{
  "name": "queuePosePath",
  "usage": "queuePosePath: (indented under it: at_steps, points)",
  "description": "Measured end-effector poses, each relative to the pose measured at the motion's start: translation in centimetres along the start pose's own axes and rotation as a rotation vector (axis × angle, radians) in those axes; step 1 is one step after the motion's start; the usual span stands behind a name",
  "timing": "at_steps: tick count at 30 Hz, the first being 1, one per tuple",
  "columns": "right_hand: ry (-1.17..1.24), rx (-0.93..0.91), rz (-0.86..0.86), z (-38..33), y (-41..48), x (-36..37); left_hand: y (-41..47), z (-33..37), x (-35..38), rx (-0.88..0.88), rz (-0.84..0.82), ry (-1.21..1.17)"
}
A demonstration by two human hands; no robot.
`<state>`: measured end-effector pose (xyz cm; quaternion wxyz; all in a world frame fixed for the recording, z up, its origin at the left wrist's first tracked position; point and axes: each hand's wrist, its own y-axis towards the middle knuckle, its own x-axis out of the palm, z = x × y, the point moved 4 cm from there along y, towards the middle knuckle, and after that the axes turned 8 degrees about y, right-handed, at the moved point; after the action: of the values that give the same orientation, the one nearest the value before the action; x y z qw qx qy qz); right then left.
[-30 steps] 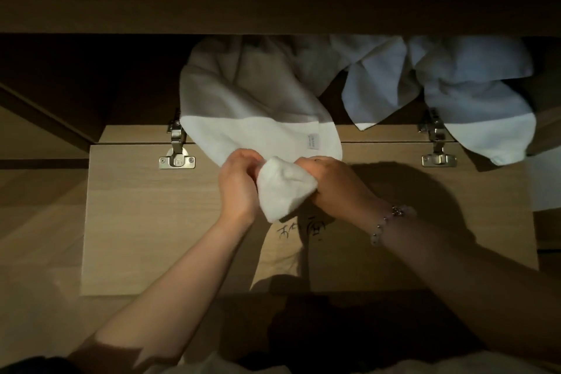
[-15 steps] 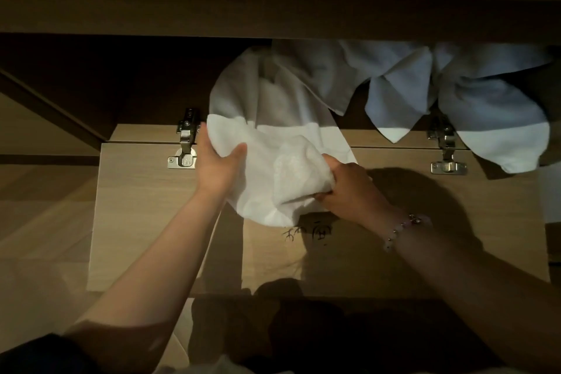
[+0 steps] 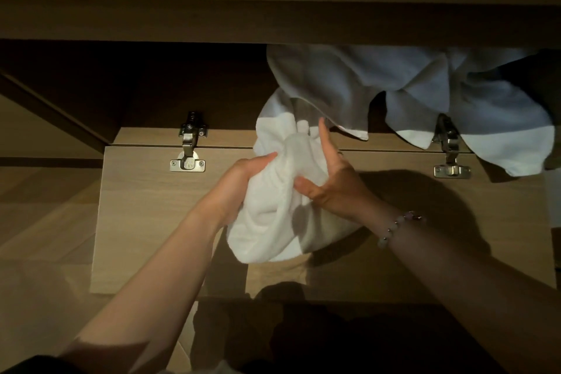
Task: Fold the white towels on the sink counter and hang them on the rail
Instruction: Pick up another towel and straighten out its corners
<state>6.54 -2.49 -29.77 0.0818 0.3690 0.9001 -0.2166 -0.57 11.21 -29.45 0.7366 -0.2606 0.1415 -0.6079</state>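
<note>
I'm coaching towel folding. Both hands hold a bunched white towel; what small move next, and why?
Probably find two corners and spread it flat: the towel is crumpled between the left hand and right hand, with no straight edge showing.

Both bare forearms are reaching forward from the lower edge and converging toward the middle. The left hand (image 3: 243,181) is gripping the bunched white towel (image 3: 267,231) from its left side, one fingertip showing across the top of the cloth and the rest buried in it. The right hand (image 3: 332,188) is holding the same bundle from the right with its palm turned leftward. Its thumb is pressing into the fabric while the index finger (image 3: 323,140) is pointing straight up, and the other fingers are lying hidden behind the cloth.
</note>
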Motion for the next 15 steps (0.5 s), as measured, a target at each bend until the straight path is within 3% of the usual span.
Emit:
queuePosePath:
  at_steps: [4, 7, 9, 11, 13, 15]
  points:
    - [0.196, 0.053, -0.094, -1.0, -0.2, 2.6, 0.1, 0.3, 1.1, 0.018, -0.029, -0.195]
    - [0.394, 0.093, -0.098, -1.4, 0.2, 3.2, 0.0, 1.3, 0.3, 0.027, 0.173, -0.139]
    - [0.381, 0.112, -0.082, -1.5, 0.7, 2.9, 0.6, 1.1, -0.6, 0.033, 0.339, 0.014]
    - [0.410, 0.134, -0.084, -1.2, 1.2, 2.5, 1.3, 1.4, -1.3, 0.045, 0.449, -0.014]
    - [0.553, 0.199, -0.083, -1.3, 1.3, 2.1, 1.7, 1.7, -1.5, 0.070, 0.470, -0.077]
    - [0.627, 0.221, -0.124, -1.7, 1.6, 2.0, 1.1, 2.1, -1.0, 0.048, 0.371, -0.160]
